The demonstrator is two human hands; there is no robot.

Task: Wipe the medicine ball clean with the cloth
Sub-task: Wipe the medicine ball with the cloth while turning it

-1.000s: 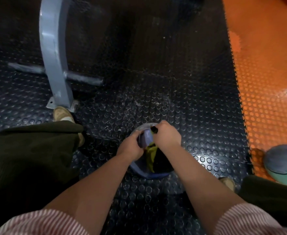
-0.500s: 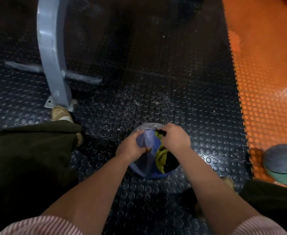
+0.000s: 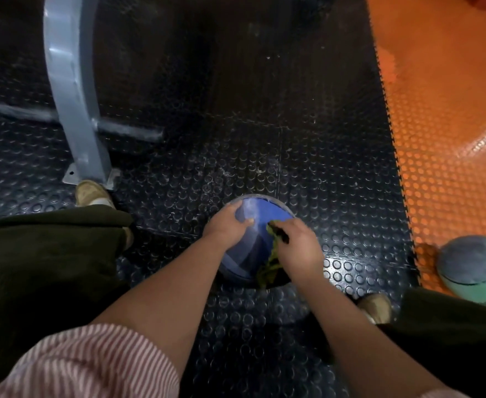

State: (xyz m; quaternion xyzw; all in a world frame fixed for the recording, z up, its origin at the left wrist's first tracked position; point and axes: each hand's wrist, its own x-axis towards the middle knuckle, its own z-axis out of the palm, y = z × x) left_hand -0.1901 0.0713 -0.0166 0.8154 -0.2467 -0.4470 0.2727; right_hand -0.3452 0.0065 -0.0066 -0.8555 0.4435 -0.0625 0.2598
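Observation:
A blue medicine ball [image 3: 260, 216] sits on the black studded floor mat between my feet. My left hand [image 3: 226, 228] grips its upper left side, fingers and thumb curled over the surface. My right hand [image 3: 299, 245] holds a dark cloth with yellow-green patches [image 3: 270, 265] bunched in its fingers and presses it on the ball's right side. Part of the cloth hangs down the ball's near right edge. The ball's near side is hidden by my hands and forearms.
A grey metal frame leg [image 3: 75, 110] with a cross bar stands on the mat at the left, by my left shoe [image 3: 91, 192]. A second ball, grey and green [image 3: 477, 268], lies at the right on the orange studded floor [image 3: 443, 139]. My right shoe [image 3: 376, 307] is behind the blue ball.
My right hand has slid the cloth from the top of the ball toward its right side. More of the blue surface shows. My left hand stays on the upper left.

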